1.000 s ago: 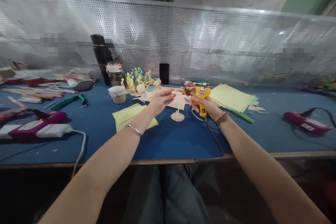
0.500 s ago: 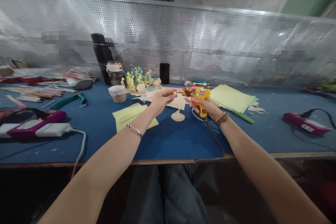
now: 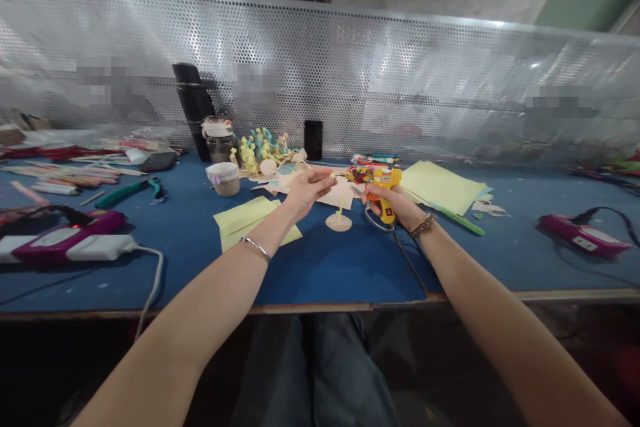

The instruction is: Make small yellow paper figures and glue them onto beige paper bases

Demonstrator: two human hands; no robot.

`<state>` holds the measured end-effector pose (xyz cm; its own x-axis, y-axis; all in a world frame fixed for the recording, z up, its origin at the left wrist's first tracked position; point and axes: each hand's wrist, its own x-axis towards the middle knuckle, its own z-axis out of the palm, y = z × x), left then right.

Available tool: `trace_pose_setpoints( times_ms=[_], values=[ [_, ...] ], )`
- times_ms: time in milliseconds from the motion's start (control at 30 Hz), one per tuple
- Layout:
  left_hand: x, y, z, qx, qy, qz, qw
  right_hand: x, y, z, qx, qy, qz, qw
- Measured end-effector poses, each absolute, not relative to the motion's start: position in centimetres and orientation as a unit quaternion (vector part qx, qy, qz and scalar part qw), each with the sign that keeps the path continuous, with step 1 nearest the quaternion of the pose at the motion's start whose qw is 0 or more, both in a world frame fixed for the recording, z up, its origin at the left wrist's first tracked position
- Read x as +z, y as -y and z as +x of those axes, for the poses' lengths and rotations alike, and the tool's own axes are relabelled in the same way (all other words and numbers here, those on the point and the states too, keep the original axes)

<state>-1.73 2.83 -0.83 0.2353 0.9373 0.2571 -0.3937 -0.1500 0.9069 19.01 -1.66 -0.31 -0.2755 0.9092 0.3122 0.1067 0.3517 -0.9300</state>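
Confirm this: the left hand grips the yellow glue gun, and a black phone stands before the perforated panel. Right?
Wrong hand: in the head view, the right hand grips the yellow glue gun. The black phone does stand before the perforated panel.

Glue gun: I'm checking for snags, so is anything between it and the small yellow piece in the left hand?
Nothing visible stands between the glue gun and the yellow piece in the left hand. The round base and its stem show lower in the picture.

Two power strips [image 3: 585, 235], one glue gun [image 3: 384, 188], one phone [image 3: 313, 140]
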Motion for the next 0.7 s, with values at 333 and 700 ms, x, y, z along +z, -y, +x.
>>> trace_pose_setpoints(
  times_ms=[333,700],
  values=[
    [-0.87,-2.79,-1.64,0.554,-0.259,0.517,0.600,-0.30,1.63,19.04,0.435,0.675,-0.363,0.473],
    [-0.87,-2.73,-1.68,0.553,-0.257,0.518,0.600,-0.24,1.72,19.02,0.441,0.678,-0.357,0.467]
  ],
)
